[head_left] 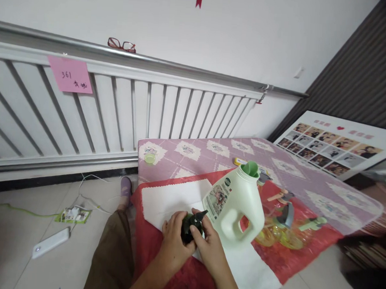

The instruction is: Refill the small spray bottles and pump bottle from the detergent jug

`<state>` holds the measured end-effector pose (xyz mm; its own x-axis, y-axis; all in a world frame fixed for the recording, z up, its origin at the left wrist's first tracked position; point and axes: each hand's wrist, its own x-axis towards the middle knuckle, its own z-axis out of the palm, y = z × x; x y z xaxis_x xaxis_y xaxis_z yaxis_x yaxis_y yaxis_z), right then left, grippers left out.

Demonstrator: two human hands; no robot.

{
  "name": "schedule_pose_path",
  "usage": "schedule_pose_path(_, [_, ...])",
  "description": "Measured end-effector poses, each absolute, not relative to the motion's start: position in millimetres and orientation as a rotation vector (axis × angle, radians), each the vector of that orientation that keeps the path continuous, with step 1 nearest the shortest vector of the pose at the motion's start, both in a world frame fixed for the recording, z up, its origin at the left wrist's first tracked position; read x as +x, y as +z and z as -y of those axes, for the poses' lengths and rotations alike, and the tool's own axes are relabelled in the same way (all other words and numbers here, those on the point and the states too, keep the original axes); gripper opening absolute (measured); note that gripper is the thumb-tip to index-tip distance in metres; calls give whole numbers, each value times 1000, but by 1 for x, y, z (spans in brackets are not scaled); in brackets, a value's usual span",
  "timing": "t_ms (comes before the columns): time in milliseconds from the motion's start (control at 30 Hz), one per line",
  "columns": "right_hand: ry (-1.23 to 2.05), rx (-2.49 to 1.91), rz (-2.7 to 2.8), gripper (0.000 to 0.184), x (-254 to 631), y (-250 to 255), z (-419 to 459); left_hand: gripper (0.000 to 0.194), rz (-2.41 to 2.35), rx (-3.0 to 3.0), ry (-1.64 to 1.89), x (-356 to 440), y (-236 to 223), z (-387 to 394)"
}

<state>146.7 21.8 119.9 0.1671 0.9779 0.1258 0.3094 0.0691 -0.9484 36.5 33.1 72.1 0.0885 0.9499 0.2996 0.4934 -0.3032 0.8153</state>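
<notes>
Both my hands are closed around a dark pump bottle over the white cloth. My left hand wraps the bottle's left side. My right hand grips near its black pump head, thumb across the front. Just right of my hands stands a large pale green jug with a label and a hollow handle; it has no cap on, and a green spout shows in its mouth. The bottle's lower part is hidden by my fingers.
Several yellow-liquid spray bottles stand right of the jug on a red cloth. A small green cap lies on the patterned table cover. Behind is a white radiator. On the floor are a power strip and a white device.
</notes>
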Motion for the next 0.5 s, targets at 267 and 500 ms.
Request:
schedule_pose_path(267, [737, -1513, 1178, 31, 135, 120, -23, 53, -1420, 1893, 1134, 36, 67, -33])
schedule_pose_path(500, [890, -1382, 1224, 34, 138, 121, -12, 55, -1355, 2036, 1078, 29, 59, -35])
